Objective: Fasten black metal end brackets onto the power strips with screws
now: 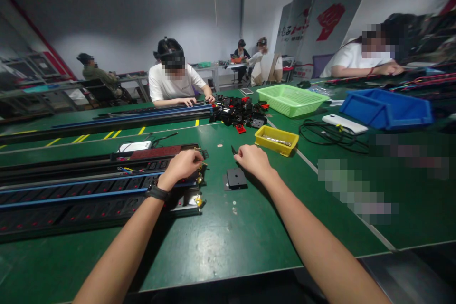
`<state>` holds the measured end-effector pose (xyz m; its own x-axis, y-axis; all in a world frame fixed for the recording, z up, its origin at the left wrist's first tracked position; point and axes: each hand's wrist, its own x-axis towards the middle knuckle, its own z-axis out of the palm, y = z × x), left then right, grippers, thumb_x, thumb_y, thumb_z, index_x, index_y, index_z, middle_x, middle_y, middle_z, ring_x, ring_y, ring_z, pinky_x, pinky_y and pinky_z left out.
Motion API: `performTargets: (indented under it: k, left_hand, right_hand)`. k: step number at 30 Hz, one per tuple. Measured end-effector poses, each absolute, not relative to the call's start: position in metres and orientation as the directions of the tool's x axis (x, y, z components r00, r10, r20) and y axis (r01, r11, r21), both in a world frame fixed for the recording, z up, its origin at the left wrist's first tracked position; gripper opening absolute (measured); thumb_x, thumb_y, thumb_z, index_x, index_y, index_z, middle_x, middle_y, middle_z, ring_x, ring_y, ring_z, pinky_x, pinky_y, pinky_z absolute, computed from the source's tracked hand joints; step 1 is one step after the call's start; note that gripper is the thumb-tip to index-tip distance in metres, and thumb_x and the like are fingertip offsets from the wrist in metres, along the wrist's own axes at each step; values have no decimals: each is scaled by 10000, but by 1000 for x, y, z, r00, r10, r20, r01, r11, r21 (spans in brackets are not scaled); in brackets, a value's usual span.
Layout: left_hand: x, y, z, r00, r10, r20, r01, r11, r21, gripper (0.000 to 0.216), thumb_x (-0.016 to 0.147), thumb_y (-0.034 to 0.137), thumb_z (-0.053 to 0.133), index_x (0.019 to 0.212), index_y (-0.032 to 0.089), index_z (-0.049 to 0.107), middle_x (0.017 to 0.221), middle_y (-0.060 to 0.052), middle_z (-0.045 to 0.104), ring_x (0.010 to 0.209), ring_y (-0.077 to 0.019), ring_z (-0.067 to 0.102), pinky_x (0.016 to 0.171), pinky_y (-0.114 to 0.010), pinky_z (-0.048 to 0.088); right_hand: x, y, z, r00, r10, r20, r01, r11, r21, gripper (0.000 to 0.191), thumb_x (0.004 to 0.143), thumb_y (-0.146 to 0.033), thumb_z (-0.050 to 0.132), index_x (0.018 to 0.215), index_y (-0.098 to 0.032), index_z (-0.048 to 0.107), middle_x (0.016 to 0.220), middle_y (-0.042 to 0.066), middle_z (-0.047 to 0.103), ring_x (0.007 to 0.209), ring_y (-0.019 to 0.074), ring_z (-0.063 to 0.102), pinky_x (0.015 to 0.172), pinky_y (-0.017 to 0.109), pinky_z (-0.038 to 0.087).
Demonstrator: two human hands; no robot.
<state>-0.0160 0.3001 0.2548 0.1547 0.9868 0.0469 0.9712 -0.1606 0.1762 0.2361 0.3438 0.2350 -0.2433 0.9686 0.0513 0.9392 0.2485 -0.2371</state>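
My left hand (183, 167), with a dark watch on the wrist, is closed at the right end of a row of long black power strips (107, 185). Its fingertips pinch together by a yellowish bit at the strip end, and what they hold is too small to name. A thin dark plate (233, 150) pokes out of my right hand (252, 159), whose thumb and fingers are closed on its edge. Just below that hand, flat black plates (237, 178) lie stacked on the green table (213, 242). Yellow-wrapped fittings (198, 200) stick out from the strip ends.
Beyond my right hand stands a yellow bin (277, 141) of small metal parts. A heap of black and red parts (238, 113) lies farther back, beside a green basket (292, 99). To the right are a blue bin (386, 109) and coiled cable (331, 137). A co-worker (176, 78) sits opposite.
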Motion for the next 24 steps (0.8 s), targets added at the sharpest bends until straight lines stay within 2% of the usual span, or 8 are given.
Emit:
performTargets:
  k: [7, 10, 13, 18, 22, 24]
  left_hand:
    - [-25, 304, 247, 149, 987, 53, 927, -158, 340, 197, 869, 313, 620, 929, 223, 784, 971, -48, 772, 879, -221, 698, 717, -270, 456]
    - [-28, 305, 244, 121, 991, 49, 919, -131, 372, 212, 866, 354, 632, 897, 216, 789, 909, -51, 764, 844, -227, 687, 709, -280, 437]
    - [-30, 305, 244, 113, 992, 50, 928, -123, 352, 255, 897, 387, 605, 882, 205, 782, 860, -59, 750, 790, -223, 670, 653, -276, 387]
    - [-28, 300, 246, 147, 986, 75, 954, -162, 252, 324, 973, 398, 515, 848, 195, 734, 818, -71, 726, 746, -221, 657, 606, -267, 319]
    - [-28, 298, 246, 188, 977, 95, 960, -204, 190, 369, 1003, 418, 454, 842, 198, 703, 832, -75, 722, 742, -220, 653, 615, -265, 330]
    - [-31, 297, 246, 223, 969, 105, 945, -241, 223, 346, 996, 417, 457, 884, 195, 697, 876, -71, 729, 766, -213, 657, 645, -262, 364]
  right_hand:
    - [233, 340, 235, -254, 967, 30, 943, 254, -215, 287, 954, -342, 537, 1035, -204, 776, 1076, 155, 768, 1018, 295, 729, 835, 344, 531]
    - [231, 338, 235, -265, 964, 30, 940, 265, -215, 277, 956, -340, 547, 1037, -213, 779, 1077, 142, 771, 1024, 285, 726, 843, 333, 525]
    - [230, 338, 234, -281, 959, 29, 934, 281, -222, 271, 951, -356, 563, 1032, -216, 780, 1079, 136, 770, 1023, 285, 723, 846, 338, 524]
    - [231, 340, 231, -282, 959, 27, 935, 281, -216, 263, 937, -371, 585, 1036, -219, 775, 1076, 133, 768, 1020, 283, 721, 840, 336, 520]
    - [231, 343, 228, -280, 959, 36, 936, 281, -213, 246, 923, -377, 611, 1034, -222, 766, 1059, 121, 770, 1001, 278, 724, 816, 326, 519]
    - [232, 344, 227, -278, 960, 35, 936, 279, -216, 237, 911, -380, 636, 1034, -224, 765, 1059, 115, 771, 1001, 270, 723, 812, 314, 515]
